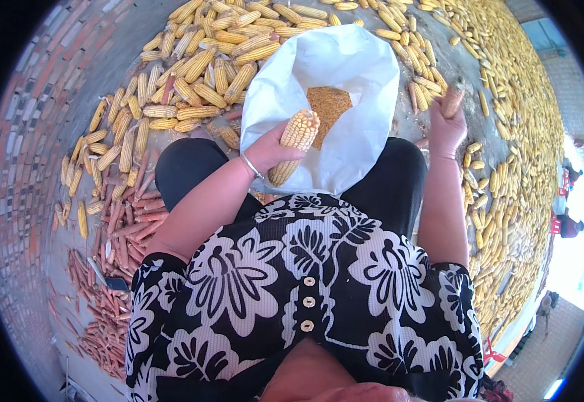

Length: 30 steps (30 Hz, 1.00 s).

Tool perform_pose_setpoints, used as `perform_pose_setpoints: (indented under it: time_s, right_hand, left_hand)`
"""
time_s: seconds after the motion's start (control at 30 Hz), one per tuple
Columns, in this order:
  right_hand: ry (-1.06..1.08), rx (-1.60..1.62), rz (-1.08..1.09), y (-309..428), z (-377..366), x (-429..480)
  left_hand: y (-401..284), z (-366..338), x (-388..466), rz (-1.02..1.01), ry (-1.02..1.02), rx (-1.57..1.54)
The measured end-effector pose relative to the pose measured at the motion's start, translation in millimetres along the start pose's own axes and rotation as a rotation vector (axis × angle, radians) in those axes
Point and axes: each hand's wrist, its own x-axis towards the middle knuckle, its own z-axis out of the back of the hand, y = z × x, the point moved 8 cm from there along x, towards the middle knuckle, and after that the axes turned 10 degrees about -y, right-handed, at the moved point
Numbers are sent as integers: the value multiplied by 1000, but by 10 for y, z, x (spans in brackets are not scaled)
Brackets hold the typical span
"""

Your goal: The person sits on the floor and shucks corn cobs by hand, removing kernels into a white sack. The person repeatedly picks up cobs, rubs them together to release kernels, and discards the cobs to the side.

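Observation:
My left hand [271, 148] grips a yellow ear of corn [299, 128], its kernels still on, tilted over the near left rim of a white plastic sack [367, 65]. The sack stands open between my knees. Loose corn kernels [328, 108] lie inside it. Off to the right of the sack, my right hand [447, 129] is raised and closed around a reddish corn cob [453, 100]. That cob looks stripped of kernels, though its far end is blurred.
Husked ears [211, 65] are heaped beyond the sack and to the left. Bare red cobs [128, 231] pile up by my left side, with a dark flat object [116, 284] on them. A large bank of ears [518, 201] spreads along the right. A brick wall [30, 125] borders the left.

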Motion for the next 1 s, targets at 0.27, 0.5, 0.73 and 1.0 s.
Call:
perform_pose_setpoints:
  time_s: [0.27, 0.5, 0.73, 1.0]
  right_hand:
    - [46, -556, -454, -1709, 783, -216]
    - [-19, -155, -277, -1055, 487, -230]
    - [392, 434, -596, 272, -310, -620]
    - [781, 377, -612, 1059, -718, -1178]
  left_hand:
    - [50, -4, -3, 39, -15, -12]
    - [120, 32, 15, 78, -52, -52]
    - [101, 41, 24, 61, -46, -45]
    - [70, 36, 21, 39, -32, -55]
